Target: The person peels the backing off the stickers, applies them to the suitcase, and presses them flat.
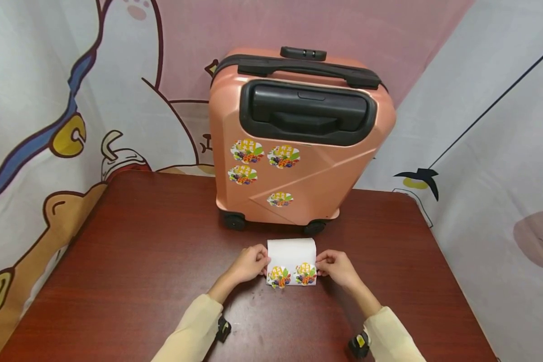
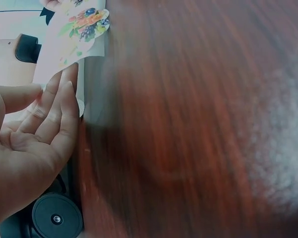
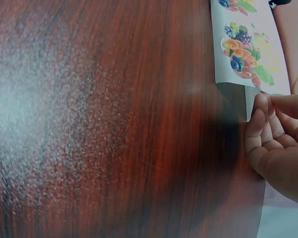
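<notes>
A white sticker sheet (image 1: 291, 251) is held between both hands, with two round fruit stickers (image 1: 305, 274) along its near edge. My left hand (image 1: 252, 262) pinches the left side of the sheet between thumb and fingers. On the opposite side, my right hand (image 1: 336, 266) grips the right edge the same way. Both wrist views show the sheet curving over, with part of it hanging below the stickered face. Just beyond the sheet stands an upright pink suitcase (image 1: 298, 176), bearing several similar fruit stickers (image 1: 283, 156) on its front.
The suitcase stands on its black wheels (image 1: 314, 228) near the back of the dark red wooden table (image 1: 154, 261). A black handle recess (image 1: 307, 113) sits in its upper front. Cartoon-printed cloth (image 1: 172, 60) hangs behind and at both sides.
</notes>
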### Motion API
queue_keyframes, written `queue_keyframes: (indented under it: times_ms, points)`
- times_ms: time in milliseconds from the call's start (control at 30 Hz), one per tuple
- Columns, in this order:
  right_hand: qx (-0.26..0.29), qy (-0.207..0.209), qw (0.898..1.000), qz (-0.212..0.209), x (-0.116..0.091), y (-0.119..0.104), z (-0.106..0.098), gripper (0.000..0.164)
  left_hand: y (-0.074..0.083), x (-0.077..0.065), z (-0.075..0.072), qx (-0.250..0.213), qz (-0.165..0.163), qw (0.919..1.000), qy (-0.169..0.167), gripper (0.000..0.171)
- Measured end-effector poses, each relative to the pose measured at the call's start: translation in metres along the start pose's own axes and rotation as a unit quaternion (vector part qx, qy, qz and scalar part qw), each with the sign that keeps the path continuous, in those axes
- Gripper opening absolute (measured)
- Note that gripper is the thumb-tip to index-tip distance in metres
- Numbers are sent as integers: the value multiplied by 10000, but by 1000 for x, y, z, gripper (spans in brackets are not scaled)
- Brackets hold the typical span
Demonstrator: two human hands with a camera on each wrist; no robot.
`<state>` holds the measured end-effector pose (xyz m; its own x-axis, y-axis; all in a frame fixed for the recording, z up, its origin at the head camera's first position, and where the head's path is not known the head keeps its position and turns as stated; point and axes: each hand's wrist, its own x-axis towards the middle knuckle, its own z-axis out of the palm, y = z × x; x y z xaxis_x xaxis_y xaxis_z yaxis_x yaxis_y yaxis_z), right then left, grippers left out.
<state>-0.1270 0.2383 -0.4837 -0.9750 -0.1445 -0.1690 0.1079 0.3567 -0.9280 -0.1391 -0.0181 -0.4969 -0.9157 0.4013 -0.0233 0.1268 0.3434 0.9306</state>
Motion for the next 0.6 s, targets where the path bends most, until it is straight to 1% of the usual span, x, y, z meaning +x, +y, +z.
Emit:
queue_keyframes:
  times_ms: [100, 300, 400, 600]
  points:
    - [22, 61, 9999, 105, 1, 0, 0, 8, 0, 1, 0, -154, -10, 9999, -5, 7]
    - [227, 108, 9993, 273, 0, 0, 1, 11, 0, 2, 2, -387, -145, 9991, 41, 7]
    - [325, 20, 9991, 269, 0, 0, 1, 12, -1, 2, 2, -384, -160, 9991, 113, 7]
    - [286, -244, 9992, 110, 0, 3, 0, 13, 2, 2, 0, -399, -161, 9988, 225, 5]
